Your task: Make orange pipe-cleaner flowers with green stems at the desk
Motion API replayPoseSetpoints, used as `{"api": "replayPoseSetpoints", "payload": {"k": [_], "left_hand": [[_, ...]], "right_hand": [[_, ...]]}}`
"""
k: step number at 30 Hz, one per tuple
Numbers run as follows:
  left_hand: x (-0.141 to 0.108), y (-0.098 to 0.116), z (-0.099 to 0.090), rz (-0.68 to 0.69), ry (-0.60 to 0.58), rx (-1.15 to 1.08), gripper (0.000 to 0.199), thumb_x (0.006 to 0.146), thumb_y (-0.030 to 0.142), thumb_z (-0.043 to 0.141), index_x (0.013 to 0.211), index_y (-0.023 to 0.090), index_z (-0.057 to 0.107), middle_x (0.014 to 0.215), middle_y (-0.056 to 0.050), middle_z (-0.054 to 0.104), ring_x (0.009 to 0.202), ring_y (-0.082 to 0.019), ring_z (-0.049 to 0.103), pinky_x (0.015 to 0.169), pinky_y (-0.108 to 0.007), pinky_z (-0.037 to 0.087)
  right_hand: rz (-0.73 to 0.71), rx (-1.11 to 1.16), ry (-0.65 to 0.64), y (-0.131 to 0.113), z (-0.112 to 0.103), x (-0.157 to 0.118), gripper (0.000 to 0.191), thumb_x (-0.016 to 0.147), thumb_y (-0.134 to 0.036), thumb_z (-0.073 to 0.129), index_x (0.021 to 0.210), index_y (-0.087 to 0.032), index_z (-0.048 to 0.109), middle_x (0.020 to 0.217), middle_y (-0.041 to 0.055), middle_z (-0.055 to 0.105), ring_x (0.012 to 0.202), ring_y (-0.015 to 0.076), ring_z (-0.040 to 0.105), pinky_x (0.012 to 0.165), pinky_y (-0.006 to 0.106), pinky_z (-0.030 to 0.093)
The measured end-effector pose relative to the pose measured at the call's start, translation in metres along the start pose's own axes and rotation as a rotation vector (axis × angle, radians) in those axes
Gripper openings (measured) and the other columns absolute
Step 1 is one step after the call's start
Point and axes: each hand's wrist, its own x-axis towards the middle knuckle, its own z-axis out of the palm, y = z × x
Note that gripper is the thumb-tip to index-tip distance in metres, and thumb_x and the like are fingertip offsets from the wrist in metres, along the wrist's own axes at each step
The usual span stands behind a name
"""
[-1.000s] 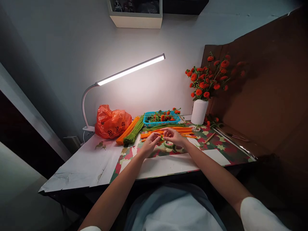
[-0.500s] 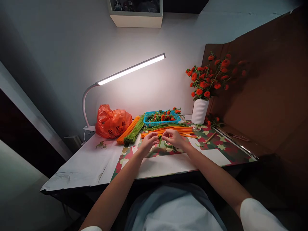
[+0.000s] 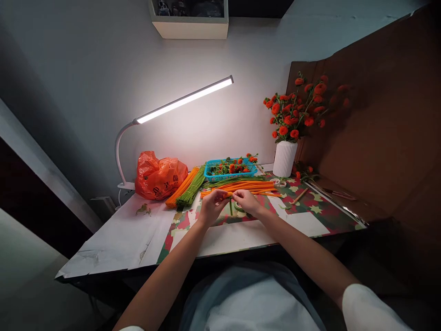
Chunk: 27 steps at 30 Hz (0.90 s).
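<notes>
Between my two hands is a small orange pipe-cleaner flower (image 3: 228, 195) with a short green stem (image 3: 231, 207) hanging down. My left hand (image 3: 212, 205) pinches the flower from the left, fingers closed. My right hand (image 3: 246, 201) is closed too, its thumb and fingertips at the flower's right side. A roll of green tape (image 3: 239, 208) lies on the table just below my right hand. Behind the hands stretches a bundle of orange pipe cleaners (image 3: 248, 186), with green pipe cleaners (image 3: 237, 179) beyond it.
A blue basket (image 3: 230, 176) of finished flowers stands behind. To the left are orange and green pipe-cleaner bundles (image 3: 191, 189), a red plastic bag (image 3: 160, 177) and a lamp (image 3: 186, 99). At right stand a white vase (image 3: 285, 159) of red-orange flowers, white tape rolls (image 3: 281, 183) and a wooden stick (image 3: 299, 196).
The flower has turned between my fingers, and its green stem now hangs straighter. My hands stay close together. The whole view has shifted slightly.
</notes>
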Motion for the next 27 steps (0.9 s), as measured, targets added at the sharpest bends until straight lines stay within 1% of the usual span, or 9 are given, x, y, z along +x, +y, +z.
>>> {"api": "replayPoseSetpoints", "payload": {"k": [3, 5, 7, 10, 13, 16, 19, 23, 27], "left_hand": [[0.0, 0.0, 0.0, 0.024, -0.002, 0.069, 0.02, 0.071, 0.034, 0.072, 0.083, 0.019, 0.064, 0.081, -0.003, 0.067, 0.069, -0.014, 0.061, 0.07, -0.029, 0.053], [0.001, -0.003, 0.001, -0.017, 0.015, 0.012, 0.025, 0.07, 0.036, 0.073, 0.085, 0.019, 0.062, 0.08, -0.003, 0.066, 0.069, -0.014, 0.062, 0.069, -0.028, 0.052], [0.004, -0.006, 0.002, -0.108, 0.041, -0.113, 0.034, 0.067, 0.039, 0.075, 0.088, 0.018, 0.059, 0.077, -0.002, 0.065, 0.068, -0.014, 0.062, 0.066, -0.028, 0.052], [0.007, -0.007, 0.002, -0.291, 0.044, -0.278, 0.043, 0.064, 0.043, 0.076, 0.093, 0.017, 0.058, 0.073, 0.0, 0.064, 0.065, -0.013, 0.062, 0.064, -0.028, 0.052], [0.009, -0.006, 0.0, -0.432, 0.025, -0.369, 0.044, 0.061, 0.044, 0.077, 0.09, 0.016, 0.059, 0.07, 0.0, 0.064, 0.062, -0.012, 0.062, 0.063, -0.027, 0.052], [0.01, -0.007, -0.002, -0.531, -0.007, -0.453, 0.042, 0.058, 0.044, 0.079, 0.082, 0.015, 0.06, 0.066, 0.0, 0.063, 0.057, -0.011, 0.061, 0.058, -0.024, 0.051], [0.01, -0.008, -0.003, -0.61, -0.048, -0.482, 0.04, 0.06, 0.043, 0.079, 0.082, 0.014, 0.062, 0.063, -0.001, 0.062, 0.055, -0.01, 0.06, 0.054, -0.022, 0.05], [0.009, -0.004, -0.003, -0.637, -0.064, -0.508, 0.038, 0.062, 0.038, 0.08, 0.087, 0.014, 0.065, 0.062, -0.001, 0.063, 0.055, -0.01, 0.06, 0.054, -0.02, 0.049], [0.007, 0.001, -0.004, -0.564, -0.15, -0.536, 0.044, 0.06, 0.035, 0.082, 0.096, 0.014, 0.069, 0.075, -0.004, 0.068, 0.063, -0.011, 0.062, 0.064, -0.024, 0.051]], "right_hand": [[0.047, 0.003, 0.07, 0.002, 0.006, 0.0, 0.038, 0.074, -0.047, 0.055, 0.054, -0.02, 0.038, 0.052, -0.0041, 0.035, 0.051, 0.0098, 0.034, 0.049, 0.023, 0.025], [0.032, 0.003, 0.127, 0.001, 0.007, 0.0, 0.032, 0.075, -0.044, 0.055, 0.057, -0.02, 0.045, 0.055, -0.0025, 0.042, 0.054, 0.0112, 0.039, 0.051, 0.024, 0.029], [-0.01, 0.023, 0.148, -0.002, 0.006, -0.001, 0.028, 0.077, -0.043, 0.053, 0.064, -0.019, 0.052, 0.061, -0.0001, 0.05, 0.058, 0.0132, 0.045, 0.055, 0.025, 0.034], [-0.125, 0.002, 0.196, -0.006, 0.0, -0.004, 0.024, 0.082, -0.037, 0.05, 0.075, -0.018, 0.061, 0.075, 0.0037, 0.06, 0.071, 0.0166, 0.053, 0.066, 0.027, 0.041], [-0.296, -0.107, 0.246, -0.005, -0.006, -0.008, 0.014, 0.083, -0.028, 0.054, 0.086, -0.02, 0.066, 0.087, 0.0052, 0.063, 0.083, 0.019, 0.056, 0.076, 0.031, 0.042], [-0.424, -0.218, 0.214, -0.001, -0.009, -0.01, 0.012, 0.083, -0.021, 0.059, 0.088, -0.023, 0.069, 0.088, 0.0054, 0.062, 0.087, 0.0209, 0.055, 0.081, 0.033, 0.041], [-0.473, -0.33, 0.208, 0.003, -0.009, -0.01, 0.012, 0.085, -0.024, 0.06, 0.088, -0.025, 0.072, 0.088, 0.0056, 0.063, 0.088, 0.0213, 0.054, 0.082, 0.035, 0.039], [-0.579, -0.42, 0.237, 0.007, -0.007, -0.01, 0.016, 0.09, -0.031, 0.057, 0.086, -0.024, 0.071, 0.084, 0.0046, 0.064, 0.082, 0.0194, 0.053, 0.078, 0.034, 0.038], [-0.653, -0.495, 0.27, 0.008, -0.007, -0.011, 0.021, 0.093, -0.03, 0.051, 0.085, -0.022, 0.068, 0.081, 0.0037, 0.064, 0.079, 0.0178, 0.053, 0.075, 0.033, 0.036]]}}
